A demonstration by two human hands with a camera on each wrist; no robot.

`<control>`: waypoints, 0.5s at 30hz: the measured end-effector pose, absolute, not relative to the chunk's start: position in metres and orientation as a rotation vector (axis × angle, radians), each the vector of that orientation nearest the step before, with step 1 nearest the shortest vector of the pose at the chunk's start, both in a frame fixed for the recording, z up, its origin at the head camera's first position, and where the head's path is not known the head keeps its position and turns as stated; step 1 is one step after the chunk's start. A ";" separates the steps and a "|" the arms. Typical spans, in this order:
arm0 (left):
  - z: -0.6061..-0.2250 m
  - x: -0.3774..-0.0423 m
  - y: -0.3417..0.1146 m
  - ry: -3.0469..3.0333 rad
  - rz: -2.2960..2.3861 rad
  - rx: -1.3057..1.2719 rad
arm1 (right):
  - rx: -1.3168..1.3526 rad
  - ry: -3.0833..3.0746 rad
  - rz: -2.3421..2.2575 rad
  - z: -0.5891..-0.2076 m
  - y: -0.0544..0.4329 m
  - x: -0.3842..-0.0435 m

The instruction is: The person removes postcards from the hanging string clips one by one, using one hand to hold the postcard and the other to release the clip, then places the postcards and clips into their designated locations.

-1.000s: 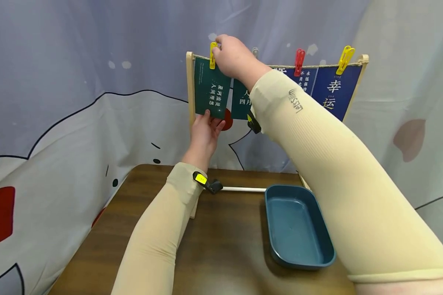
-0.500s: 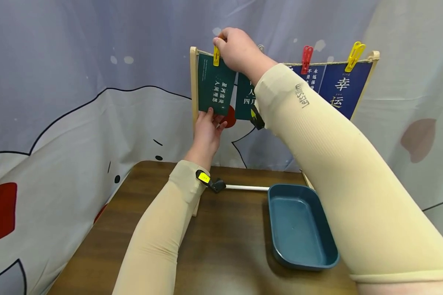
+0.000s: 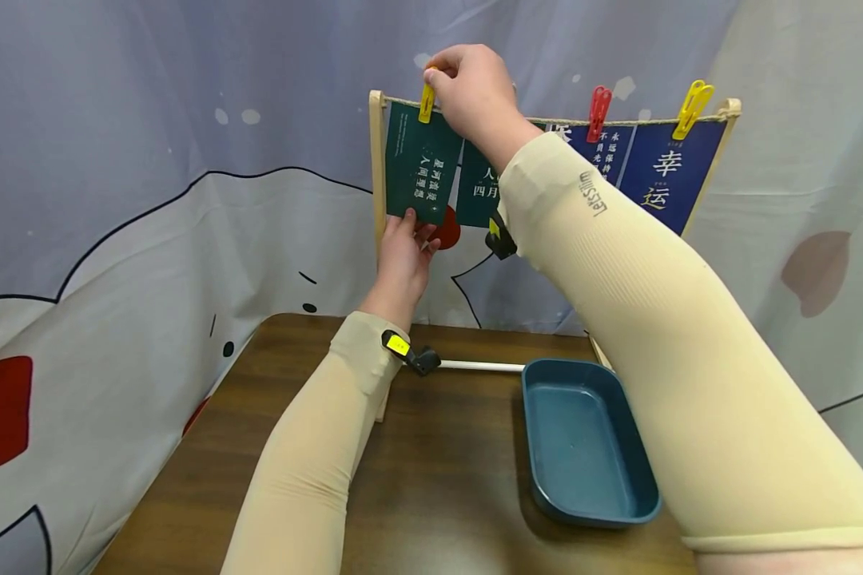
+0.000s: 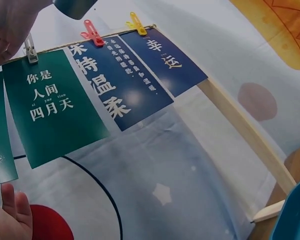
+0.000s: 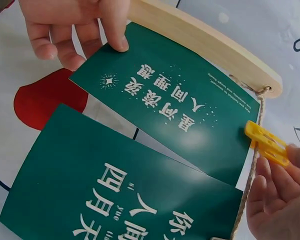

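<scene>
My right hand [image 3: 478, 88] pinches a yellow clothespin [image 3: 427, 102] between thumb and fingers, up at the twine [image 5: 251, 182]. The clothespin's tip overlaps the top edge of a green card [image 3: 419, 160] with white characters. Below, my left hand [image 3: 403, 259] pinches the card's bottom edge, thumb in front and fingers behind. In the right wrist view the card hangs slightly tilted beside a wooden post [image 5: 205, 47]. A second green card [image 4: 52, 107] hangs next to it from a silver-grey clip [image 4: 30, 49].
Two blue cards [image 4: 122, 82] hang farther right, under a red clothespin [image 3: 598, 114] and another yellow clothespin [image 3: 693, 110]. On the brown wooden table [image 3: 431, 471] stands a teal rectangular bin [image 3: 590, 511], right of the frame's white crossbar [image 3: 482, 366]. A patterned curtain [image 3: 151, 104] hangs behind.
The right hand's fingers have shifted a little, and the yellow clothespin has moved slightly to the right along the card's top edge. The left hand keeps its grip on the bottom edge.
</scene>
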State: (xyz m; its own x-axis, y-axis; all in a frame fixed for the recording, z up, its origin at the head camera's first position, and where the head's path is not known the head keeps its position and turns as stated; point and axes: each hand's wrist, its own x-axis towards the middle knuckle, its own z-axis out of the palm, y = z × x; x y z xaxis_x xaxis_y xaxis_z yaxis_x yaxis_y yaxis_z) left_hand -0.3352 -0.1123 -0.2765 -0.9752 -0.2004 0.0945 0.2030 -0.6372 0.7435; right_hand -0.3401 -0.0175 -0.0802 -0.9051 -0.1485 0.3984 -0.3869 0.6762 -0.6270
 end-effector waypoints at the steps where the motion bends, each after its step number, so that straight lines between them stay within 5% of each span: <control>1: -0.276 -0.336 -0.112 -1.212 -2.655 -0.004 | 0.419 -2.550 1.086 -0.081 -0.017 -0.340; 15: -0.277 -0.338 -0.110 -1.310 -2.578 0.020 | 0.462 -2.239 1.267 -0.092 -0.009 -0.336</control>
State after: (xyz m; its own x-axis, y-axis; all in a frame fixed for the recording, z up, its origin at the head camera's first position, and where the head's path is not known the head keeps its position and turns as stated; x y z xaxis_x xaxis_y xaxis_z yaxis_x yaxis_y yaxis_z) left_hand -0.3377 -0.1100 -0.2770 -0.9689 -0.2263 0.0996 0.2139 -0.5652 0.7968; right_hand -0.3363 -0.0089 -0.0924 -0.8054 -0.0382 0.5915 -0.5268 0.5038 -0.6847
